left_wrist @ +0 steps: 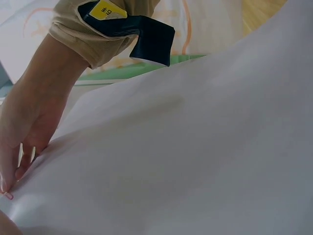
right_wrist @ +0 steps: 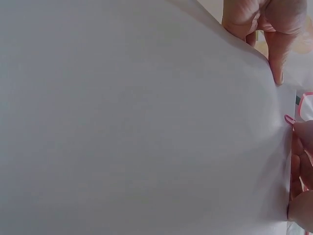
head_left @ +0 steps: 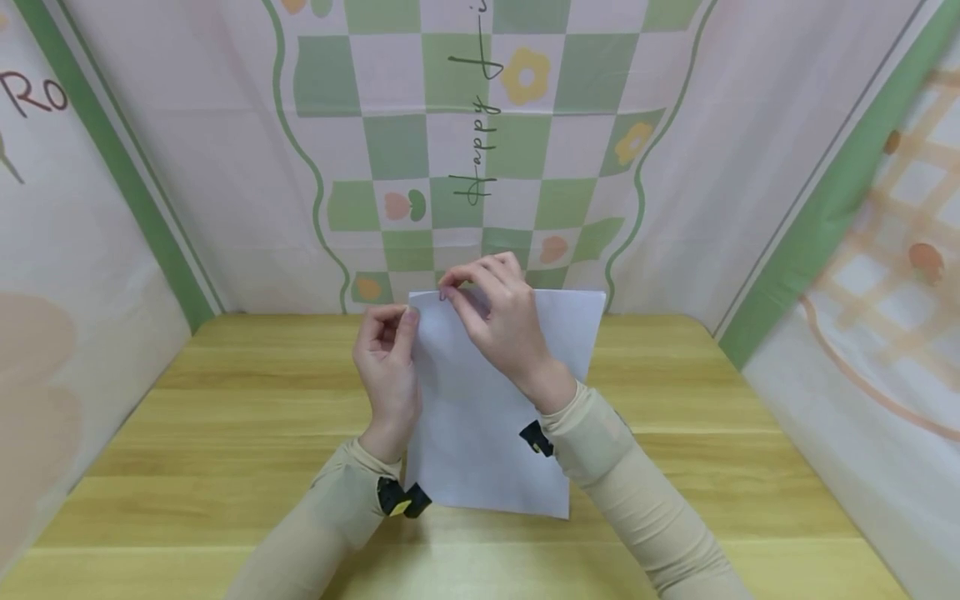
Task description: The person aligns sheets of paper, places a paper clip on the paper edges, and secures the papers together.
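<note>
White paper (head_left: 480,417), one sheet or a stack, stands raised above the table in the head view. My left hand (head_left: 388,362) pinches it near the upper left corner between thumb and fingers. At the top edge, a little right of that corner, my right hand (head_left: 508,321) pinches a small pink paper clip (right_wrist: 289,119). One looped end of the clip lies over the face of the paper in the right wrist view; the rest is hidden by the fingers. In the left wrist view the paper fills most of the frame.
Beneath the paper is a wood-grain table (head_left: 247,417). A printed cloth (head_left: 390,150) with green checks hangs behind its far edge, and more cloth hangs at both sides. Small black cameras (head_left: 405,498) are strapped to the wrists.
</note>
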Demonstrator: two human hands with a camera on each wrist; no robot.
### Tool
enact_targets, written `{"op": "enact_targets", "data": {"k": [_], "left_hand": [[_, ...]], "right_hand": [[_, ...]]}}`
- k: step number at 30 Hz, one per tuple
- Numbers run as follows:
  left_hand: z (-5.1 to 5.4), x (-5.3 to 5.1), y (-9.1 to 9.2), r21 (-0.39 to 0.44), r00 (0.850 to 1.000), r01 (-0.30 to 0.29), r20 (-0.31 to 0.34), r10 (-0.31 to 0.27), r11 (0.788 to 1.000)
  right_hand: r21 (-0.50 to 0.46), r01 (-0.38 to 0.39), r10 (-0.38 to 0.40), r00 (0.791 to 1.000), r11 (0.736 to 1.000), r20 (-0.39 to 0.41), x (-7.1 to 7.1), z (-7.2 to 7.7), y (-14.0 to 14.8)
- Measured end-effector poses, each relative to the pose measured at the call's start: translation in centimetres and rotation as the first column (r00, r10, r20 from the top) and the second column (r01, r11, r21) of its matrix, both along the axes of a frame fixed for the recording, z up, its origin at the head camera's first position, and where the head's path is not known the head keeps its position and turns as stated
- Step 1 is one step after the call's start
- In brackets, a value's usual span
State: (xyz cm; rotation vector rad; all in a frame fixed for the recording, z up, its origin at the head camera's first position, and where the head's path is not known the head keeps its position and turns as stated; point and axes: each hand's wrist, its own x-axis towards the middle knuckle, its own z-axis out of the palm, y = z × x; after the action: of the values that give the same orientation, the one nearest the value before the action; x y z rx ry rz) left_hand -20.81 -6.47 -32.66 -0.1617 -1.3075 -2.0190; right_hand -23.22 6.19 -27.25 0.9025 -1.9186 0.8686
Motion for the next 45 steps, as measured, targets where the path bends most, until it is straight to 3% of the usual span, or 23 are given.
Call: {"op": "enact_targets", "data": {"k": [14,26,45], "left_hand": [[0.09,-0.03,-0.01,0.020,1.000,0.006,0.013,-0.006,1.000],[0.03,0.08,-0.15,0.006,1.000,0.012,0.014,-0.012,1.000],[0.02,0.12,-0.14,0.019,1.000,0.029,0.000,-0.029,0.999]], "right_hand": [[0.009,-0.003,0.003,1.000,1.000,0.007,-0.11,-0.15,0.05],[-0.021,-0.050,0.050,0.999,0.999,0.009,-0.23,-0.05,0.22],[-0.002,-0.032,0.032,0.999,0.999,-0.012,-0.34,0.00,0.26]]}}
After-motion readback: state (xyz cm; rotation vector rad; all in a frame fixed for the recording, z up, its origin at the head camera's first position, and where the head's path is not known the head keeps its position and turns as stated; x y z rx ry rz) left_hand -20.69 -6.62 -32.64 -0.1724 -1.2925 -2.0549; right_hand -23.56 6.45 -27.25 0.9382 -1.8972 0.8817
